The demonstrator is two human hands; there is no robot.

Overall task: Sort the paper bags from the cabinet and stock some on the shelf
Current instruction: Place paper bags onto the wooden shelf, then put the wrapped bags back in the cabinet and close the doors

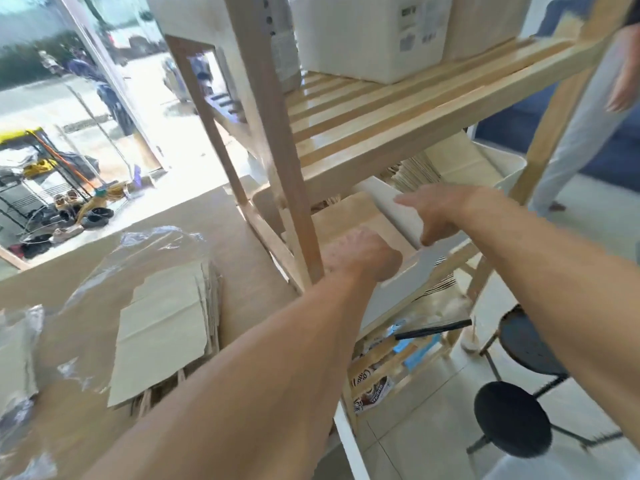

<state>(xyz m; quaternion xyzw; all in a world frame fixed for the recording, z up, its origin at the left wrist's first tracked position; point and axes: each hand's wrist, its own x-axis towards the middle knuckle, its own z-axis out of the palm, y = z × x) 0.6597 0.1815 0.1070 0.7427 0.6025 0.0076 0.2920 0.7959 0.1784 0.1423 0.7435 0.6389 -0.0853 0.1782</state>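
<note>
**Stocking in progress: both hands at the middle tier of the wooden shelf**

Progress. Brown paper bags (349,216) already lie in a white bin (415,271) on the middle tier of the wooden shelf (363,133), and a further batch of bags (450,164) stands in a second white bin (509,168) just beside it, toward the back. On the tabletop (249,237), 1 stack of flat bags (166,327) remains beside loose clear plastic wrap (145,251). Judged from this, stocking is partly done; the stack on the tabletop is not yet sorted or shelved. The cabinet is not in view.

Pose. Both forearms reach forward under the upper tier. The left hand (360,254) is curled, knuckles up, resting on the bags at the near bin's front edge; whether it grips anything cannot be told because of blur. The right hand (446,213) is clamped on a white divider panel (391,209), thumb below, fingers (412,200) extended over its top, at the bags' right side.
</note>
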